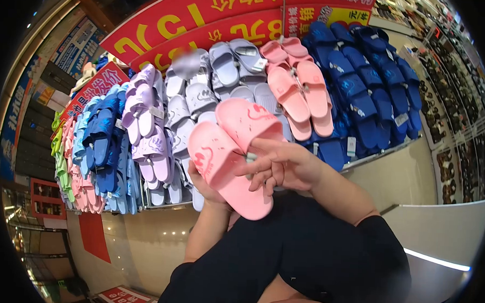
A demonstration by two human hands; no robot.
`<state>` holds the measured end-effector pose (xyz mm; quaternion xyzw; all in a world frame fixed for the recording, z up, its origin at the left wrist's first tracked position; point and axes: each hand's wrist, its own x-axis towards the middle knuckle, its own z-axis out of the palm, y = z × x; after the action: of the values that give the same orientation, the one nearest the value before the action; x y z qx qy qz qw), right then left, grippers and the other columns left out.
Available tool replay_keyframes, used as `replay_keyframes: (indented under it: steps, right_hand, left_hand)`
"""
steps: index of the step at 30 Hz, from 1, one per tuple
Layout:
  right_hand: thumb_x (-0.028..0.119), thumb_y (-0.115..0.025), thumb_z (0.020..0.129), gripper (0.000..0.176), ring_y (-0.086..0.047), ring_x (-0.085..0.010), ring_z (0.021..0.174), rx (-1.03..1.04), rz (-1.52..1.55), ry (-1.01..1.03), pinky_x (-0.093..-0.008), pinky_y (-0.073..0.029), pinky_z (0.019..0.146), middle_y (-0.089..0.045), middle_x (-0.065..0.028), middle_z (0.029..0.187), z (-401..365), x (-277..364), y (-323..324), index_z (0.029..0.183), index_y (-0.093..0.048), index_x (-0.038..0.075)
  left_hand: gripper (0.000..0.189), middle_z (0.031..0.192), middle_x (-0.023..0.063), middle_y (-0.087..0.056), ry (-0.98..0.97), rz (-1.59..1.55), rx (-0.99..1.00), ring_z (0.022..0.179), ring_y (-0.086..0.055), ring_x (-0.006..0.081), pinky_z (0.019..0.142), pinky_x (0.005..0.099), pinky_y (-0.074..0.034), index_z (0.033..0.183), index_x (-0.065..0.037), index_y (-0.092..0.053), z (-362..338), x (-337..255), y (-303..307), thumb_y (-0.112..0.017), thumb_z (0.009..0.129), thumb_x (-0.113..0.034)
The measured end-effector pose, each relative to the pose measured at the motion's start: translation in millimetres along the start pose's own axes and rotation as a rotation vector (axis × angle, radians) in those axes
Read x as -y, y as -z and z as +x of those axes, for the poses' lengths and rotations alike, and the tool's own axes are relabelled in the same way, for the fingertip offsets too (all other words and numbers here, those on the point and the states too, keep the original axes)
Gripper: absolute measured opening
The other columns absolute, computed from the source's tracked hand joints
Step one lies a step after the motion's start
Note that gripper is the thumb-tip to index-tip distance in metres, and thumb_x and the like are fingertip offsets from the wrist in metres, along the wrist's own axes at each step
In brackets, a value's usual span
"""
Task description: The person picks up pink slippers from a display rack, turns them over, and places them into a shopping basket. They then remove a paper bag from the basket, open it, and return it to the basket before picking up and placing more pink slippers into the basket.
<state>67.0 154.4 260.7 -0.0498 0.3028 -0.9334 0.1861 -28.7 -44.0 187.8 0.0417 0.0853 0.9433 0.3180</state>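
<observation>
A pair of pink slippers [216, 157] with red printed drawings on the straps is held up in front of me, tilted, one partly over the other. My left hand [205, 183] grips the nearer slipper by its left side; part of its fingers is hidden behind the sole. My right hand [285, 165] is at the right of the pair, fingers bent and apart, fingertips at the gap between the two slippers. Something small and pale shows by those fingertips, too small to name. Behind the pair hang grey slippers [201, 96] on the display rack.
Salmon-pink slippers [298, 92] and dark blue slippers [362, 86] hang at the right of the rack. Lilac slippers [152, 145] and blue slippers [101, 141] hang at the left. Red price signs [161, 26] stand behind. Shoe shelves [447, 110] line the far right.
</observation>
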Motion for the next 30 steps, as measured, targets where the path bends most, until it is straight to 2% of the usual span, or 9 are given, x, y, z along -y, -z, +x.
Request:
replay_keyframes:
  steps: [4,6,7,10,14,20,21,27,30]
  right_hand:
    - [0.012,-0.047,0.097,0.054,-0.069,-0.0214,0.084,-0.247,-0.441,0.323,-0.0277,-0.055,0.072,-0.066,-0.0219,0.114,-21.6,26.5,-8.8,0.147,-0.034,-0.002]
    - [0.004,-0.048,0.088,0.060,-0.064,-0.0159,0.097,-0.447,-0.523,0.696,-0.0264,-0.050,0.083,-0.065,-0.0149,0.112,-21.5,22.9,32.5,0.146,-0.037,-0.004]
    - [0.000,-0.048,0.078,0.070,-0.053,-0.0173,0.119,-0.551,-0.467,0.758,-0.0314,-0.041,0.101,-0.059,-0.0114,0.120,-22.4,20.4,56.5,0.147,-0.036,-0.002]
    - [0.000,-0.048,0.074,0.078,-0.039,-0.0222,0.137,-0.475,-0.332,0.589,-0.0370,-0.028,0.115,-0.047,-0.0110,0.142,-18.5,-12.8,99.1,0.151,-0.033,0.001]
    - [0.010,-0.071,0.073,0.095,-0.021,-0.0267,0.150,-0.227,-0.416,0.219,-0.0362,-0.014,0.122,-0.029,-0.0116,0.159,-7.7,-61.5,93.6,0.156,-0.024,0.003]
    - [0.022,-0.077,0.082,0.067,-0.048,-0.0261,0.133,0.096,-1.051,0.151,-0.0397,-0.039,0.110,-0.055,-0.0158,0.138,34.6,-72.2,89.5,0.140,-0.050,0.002]
    - [0.022,-0.070,0.089,0.040,-0.063,-0.0231,0.110,0.117,-1.126,0.419,-0.0374,-0.050,0.095,-0.067,-0.0135,0.116,37.4,-80.3,89.0,0.123,-0.061,0.002]
    - [0.021,-0.055,0.098,0.026,-0.064,-0.0147,0.072,0.069,-0.970,-0.278,-0.0295,-0.051,0.072,-0.067,-0.0067,0.076,9.0,-39.5,64.6,0.109,-0.062,-0.001]
    - [0.026,-0.060,0.096,0.034,-0.061,-0.0187,0.061,0.186,-0.456,-0.274,-0.0287,-0.050,0.062,-0.064,-0.0103,0.069,-12.6,-21.2,68.4,0.107,-0.064,-0.006]
  left_hand:
    - [0.088,0.139,0.0223,-0.052,0.050,0.094,0.112,0.118,-0.058,0.0425,0.092,0.0561,-0.053,0.147,-0.006,-0.037,14.5,-1.7,-30.2,-0.046,0.085,-0.068]
    - [0.086,0.135,0.0226,-0.054,-0.040,0.185,-0.031,0.113,-0.061,0.0428,0.088,0.0568,-0.055,0.146,-0.006,-0.038,23.0,-8.3,-26.6,-0.045,0.086,-0.067]
    - [0.086,0.135,0.0225,-0.055,-0.028,0.205,0.017,0.112,-0.062,0.0424,0.087,0.0568,-0.056,0.146,-0.006,-0.038,27.7,-12.8,-24.2,-0.045,0.087,-0.067]
    - [0.084,0.135,0.0219,-0.056,-0.024,0.238,0.088,0.112,-0.063,0.0409,0.086,0.0566,-0.057,0.147,-0.007,-0.037,39.4,-18.5,-22.1,-0.044,0.088,-0.066]
    - [0.081,0.137,0.0203,-0.055,-0.088,0.220,0.026,0.117,-0.061,0.0386,0.092,0.0556,-0.055,0.147,-0.007,-0.038,52.0,-8.0,-26.6,-0.041,0.091,-0.065]
    - [0.078,0.137,0.0194,-0.055,-0.047,0.249,0.061,0.121,-0.058,0.0380,0.098,0.0547,-0.052,0.145,-0.006,-0.040,58.1,13.2,-37.1,-0.040,0.092,-0.063]
    - [0.079,0.136,0.0195,-0.055,-0.050,0.247,0.055,0.121,-0.058,0.0380,0.098,0.0551,-0.052,0.145,-0.006,-0.041,57.3,16.8,-40.0,-0.041,0.092,-0.064]
    - [0.084,0.138,0.0216,-0.054,-0.186,0.198,0.068,0.123,-0.056,0.0402,0.099,0.0591,-0.049,0.144,-0.003,-0.042,46.9,-4.9,-32.2,-0.049,0.087,-0.065]
    - [0.083,0.141,0.0223,-0.051,-0.316,0.175,0.141,0.129,-0.052,0.0422,0.103,0.0622,-0.045,0.146,-0.003,-0.041,36.7,-27.9,-30.6,-0.055,0.085,-0.058]
